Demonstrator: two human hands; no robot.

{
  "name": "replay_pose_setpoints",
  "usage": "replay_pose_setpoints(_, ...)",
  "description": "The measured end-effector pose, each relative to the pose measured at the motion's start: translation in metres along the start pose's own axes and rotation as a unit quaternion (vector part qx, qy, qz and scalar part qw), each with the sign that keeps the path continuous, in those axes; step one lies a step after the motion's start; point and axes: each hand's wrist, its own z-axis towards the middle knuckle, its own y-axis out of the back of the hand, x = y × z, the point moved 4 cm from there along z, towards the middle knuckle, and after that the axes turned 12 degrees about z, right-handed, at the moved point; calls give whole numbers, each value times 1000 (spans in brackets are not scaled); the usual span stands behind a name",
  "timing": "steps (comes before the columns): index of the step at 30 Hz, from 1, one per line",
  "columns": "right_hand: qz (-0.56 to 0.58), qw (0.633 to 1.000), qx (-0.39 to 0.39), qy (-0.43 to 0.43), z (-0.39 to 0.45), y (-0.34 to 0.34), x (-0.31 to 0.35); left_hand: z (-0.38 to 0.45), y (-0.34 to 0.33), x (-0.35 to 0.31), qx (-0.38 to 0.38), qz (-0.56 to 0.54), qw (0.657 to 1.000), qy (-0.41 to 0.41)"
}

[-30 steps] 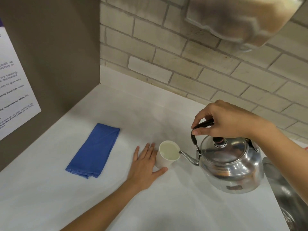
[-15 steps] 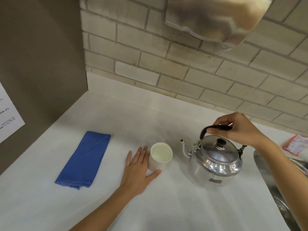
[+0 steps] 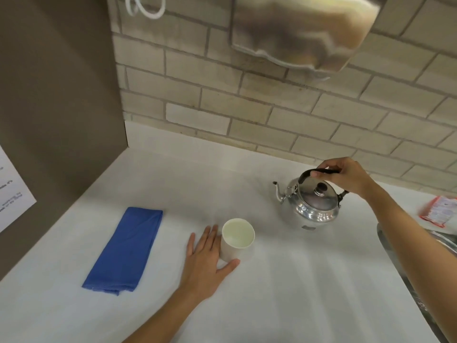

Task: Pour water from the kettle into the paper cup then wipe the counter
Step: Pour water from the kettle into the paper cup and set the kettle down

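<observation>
A white paper cup with water in it stands upright on the white counter. My left hand lies flat beside it, fingers apart, thumb and fingers touching the cup's base without gripping it. A shiny metal kettle rests on the counter to the back right, spout pointing left. My right hand holds its black handle from above. A folded blue cloth lies to the left of the cup.
A brick wall runs along the back, with a metal dispenser mounted above. A brown panel closes the left side. A steel sink rim borders the right, and a red-and-white packet lies behind it.
The kettle went from tilted at the cup's rim to upright, then moved back and right, away from the cup, onto the counter. My left hand stayed by the cup.
</observation>
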Motion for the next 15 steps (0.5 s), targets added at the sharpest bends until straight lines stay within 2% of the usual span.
replay_pose_setpoints(15,17,998,-19,-64,37,-14,-39,0,0,0,6,-9,1000,2)
